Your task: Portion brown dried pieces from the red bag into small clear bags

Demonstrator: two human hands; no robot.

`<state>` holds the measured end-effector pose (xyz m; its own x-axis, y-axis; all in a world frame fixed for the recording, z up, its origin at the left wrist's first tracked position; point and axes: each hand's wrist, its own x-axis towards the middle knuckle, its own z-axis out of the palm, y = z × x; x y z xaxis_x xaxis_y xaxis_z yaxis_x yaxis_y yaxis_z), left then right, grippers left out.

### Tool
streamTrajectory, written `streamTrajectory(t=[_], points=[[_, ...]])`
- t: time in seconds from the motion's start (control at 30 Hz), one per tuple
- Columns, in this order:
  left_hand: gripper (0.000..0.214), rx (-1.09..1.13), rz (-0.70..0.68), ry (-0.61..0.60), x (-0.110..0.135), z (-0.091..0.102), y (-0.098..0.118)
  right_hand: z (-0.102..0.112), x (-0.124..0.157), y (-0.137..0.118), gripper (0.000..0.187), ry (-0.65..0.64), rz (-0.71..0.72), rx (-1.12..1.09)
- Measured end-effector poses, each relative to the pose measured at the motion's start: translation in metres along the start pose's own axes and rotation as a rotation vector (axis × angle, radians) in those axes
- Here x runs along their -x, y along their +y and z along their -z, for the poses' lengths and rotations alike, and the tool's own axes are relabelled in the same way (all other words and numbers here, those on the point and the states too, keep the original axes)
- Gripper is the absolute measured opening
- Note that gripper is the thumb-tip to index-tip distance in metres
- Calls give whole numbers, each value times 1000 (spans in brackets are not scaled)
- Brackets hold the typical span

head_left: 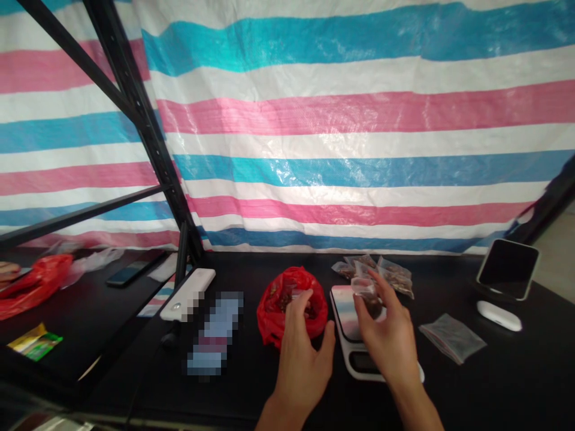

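Broad horizontal stripes of turquoise-blue, pink and white cover the sheet (pixel 359 114) across the top of the frame, crossed at upper left by a black metal frame (pixel 150 137). The table (pixel 153 371) below is black. At lower centre sits a bright red bag (pixel 268 317); right of it, a white scale (pixel 366 376) with pale pink and blue bands on its platform, and brown contents in the clear bag (pixel 374 305) over it. A white case (pixel 499 315) lies lower right, a yellow-and-green packet (pixel 38 342) lower left.
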<state>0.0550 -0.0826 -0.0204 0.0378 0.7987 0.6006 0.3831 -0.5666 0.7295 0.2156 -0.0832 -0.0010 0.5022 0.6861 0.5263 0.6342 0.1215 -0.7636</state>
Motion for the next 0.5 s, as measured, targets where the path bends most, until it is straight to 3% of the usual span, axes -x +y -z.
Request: streamTrajectory(t=[0.07, 0.13, 0.27, 0.5], points=[[46, -37, 9, 9, -2, 7, -2, 3, -3, 17, 50, 4, 72, 278], [43, -62, 27, 32, -4, 12, -2, 1, -3, 30, 50, -38, 101, 409], [38, -75, 58, 101, -7, 16, -1, -2, -3, 33, 50, -25, 108, 347], [27, -66, -13, 134, -5, 17, -1, 22, -10, 11, 28, 405, -39, 32]])
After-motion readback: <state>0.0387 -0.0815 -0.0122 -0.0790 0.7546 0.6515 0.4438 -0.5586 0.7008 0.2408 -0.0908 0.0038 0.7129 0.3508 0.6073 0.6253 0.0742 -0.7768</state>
